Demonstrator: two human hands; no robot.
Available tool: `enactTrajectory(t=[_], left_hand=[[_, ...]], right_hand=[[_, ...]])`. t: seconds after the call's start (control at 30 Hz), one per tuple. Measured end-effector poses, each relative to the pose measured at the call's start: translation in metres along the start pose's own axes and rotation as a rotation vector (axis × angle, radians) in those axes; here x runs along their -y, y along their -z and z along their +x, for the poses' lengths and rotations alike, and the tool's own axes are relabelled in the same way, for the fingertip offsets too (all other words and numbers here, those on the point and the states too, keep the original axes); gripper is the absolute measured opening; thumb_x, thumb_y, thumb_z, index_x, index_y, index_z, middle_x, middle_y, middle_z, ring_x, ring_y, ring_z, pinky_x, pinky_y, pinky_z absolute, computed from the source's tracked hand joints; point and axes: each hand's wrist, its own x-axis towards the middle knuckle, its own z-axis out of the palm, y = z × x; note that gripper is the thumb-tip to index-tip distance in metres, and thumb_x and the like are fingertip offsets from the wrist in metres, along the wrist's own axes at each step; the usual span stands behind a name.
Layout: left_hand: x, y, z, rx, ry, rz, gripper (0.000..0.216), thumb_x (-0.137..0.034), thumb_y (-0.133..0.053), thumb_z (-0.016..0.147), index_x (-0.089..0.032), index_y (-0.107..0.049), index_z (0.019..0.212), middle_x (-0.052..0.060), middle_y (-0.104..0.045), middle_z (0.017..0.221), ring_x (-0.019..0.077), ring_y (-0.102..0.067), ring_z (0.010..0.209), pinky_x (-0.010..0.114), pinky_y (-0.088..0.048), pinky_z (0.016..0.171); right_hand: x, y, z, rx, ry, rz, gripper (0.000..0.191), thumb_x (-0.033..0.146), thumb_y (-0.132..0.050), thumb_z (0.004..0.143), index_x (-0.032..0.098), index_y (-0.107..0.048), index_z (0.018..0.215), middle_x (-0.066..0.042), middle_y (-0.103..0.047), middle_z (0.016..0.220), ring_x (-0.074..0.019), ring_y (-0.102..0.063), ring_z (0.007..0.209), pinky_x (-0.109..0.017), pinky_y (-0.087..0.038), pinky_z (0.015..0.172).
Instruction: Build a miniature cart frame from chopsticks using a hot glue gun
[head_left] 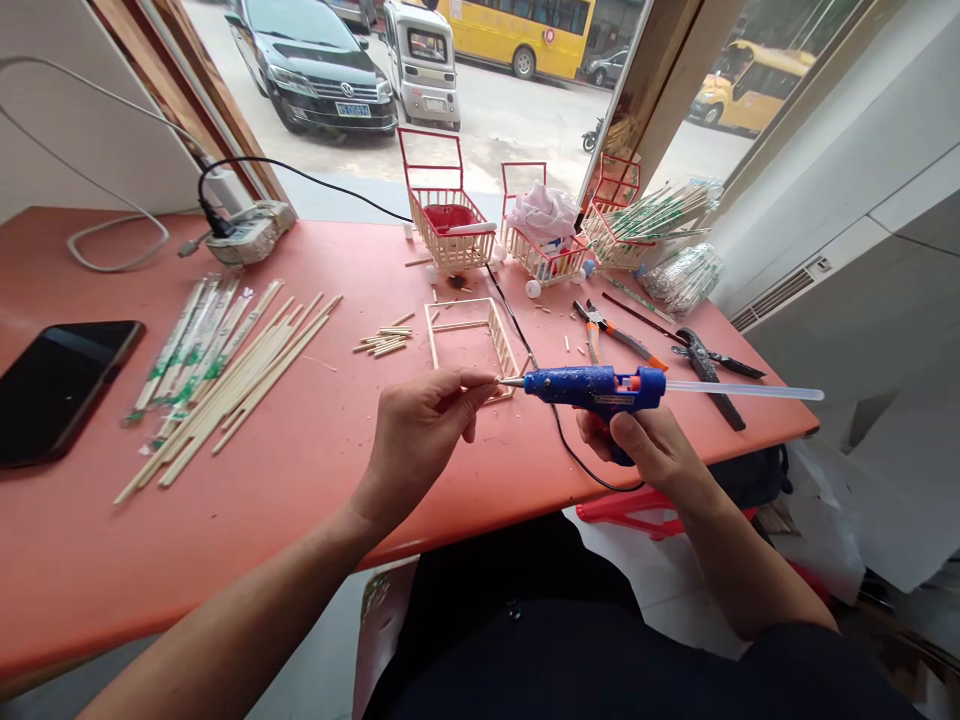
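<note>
My right hand (649, 445) is wrapped round the handle of a blue hot glue gun (592, 388), which points left. A clear glue stick (750, 391) sticks out of its back end. My left hand (427, 425) is closed in a pinch right at the nozzle tip; what sits between thumb and forefinger is too small and covered to make out. Just behind the hands lies a small wooden stick frame (465, 325) with short slats along its right side. Left of it is a little pile of cut stick pieces (385, 340).
Long wooden sticks (247, 395), wrapped chopsticks (199, 345) and a phone (67, 390) lie on the left. Behind stand small stick carts (450, 215) and a power strip (255, 230). Pliers (619, 335) and scissors (709, 375) lie right. The gun's black cord (566, 450) crosses the red table (315, 520).
</note>
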Motion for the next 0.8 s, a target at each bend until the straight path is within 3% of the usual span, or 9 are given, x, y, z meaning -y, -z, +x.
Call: enactTrajectory(t=[0.57,0.67,0.8], left_hand=[[0.000,0.000,0.000,-0.019,0.010,-0.015,0.015,-0.031,-0.075,0.093,-0.022,-0.086,0.092,-0.003,-0.068,0.056,0.0121,-0.058,0.050,0.026,-0.048,0.057],[-0.001,0.001,0.000,-0.053,-0.020,-0.068,0.011,-0.029,-0.075,0.093,-0.022,-0.083,0.094,-0.001,-0.077,0.070,0.0105,-0.058,0.050,0.026,-0.049,0.056],[-0.006,0.000,-0.008,-0.111,-0.123,-0.082,0.005,-0.023,-0.075,0.095,-0.023,-0.079,0.092,-0.001,-0.079,0.079,0.0099,-0.061,0.057,0.025,-0.051,0.059]], right_hand=[[-0.004,0.002,0.001,-0.010,0.004,-0.021,0.060,0.074,-0.056,0.106,0.017,-0.068,0.092,-0.004,-0.062,0.074,-0.0138,-0.054,0.061,-0.029,-0.041,0.054],[-0.006,0.002,0.001,-0.034,0.018,-0.124,0.061,0.074,-0.055,0.106,0.017,-0.069,0.093,-0.004,-0.063,0.074,-0.0150,-0.055,0.062,-0.030,-0.044,0.058],[-0.011,0.000,0.003,-0.164,0.095,-0.396,0.060,0.074,-0.054,0.106,0.018,-0.071,0.093,-0.009,-0.070,0.084,-0.0216,-0.063,0.076,-0.036,-0.052,0.073]])
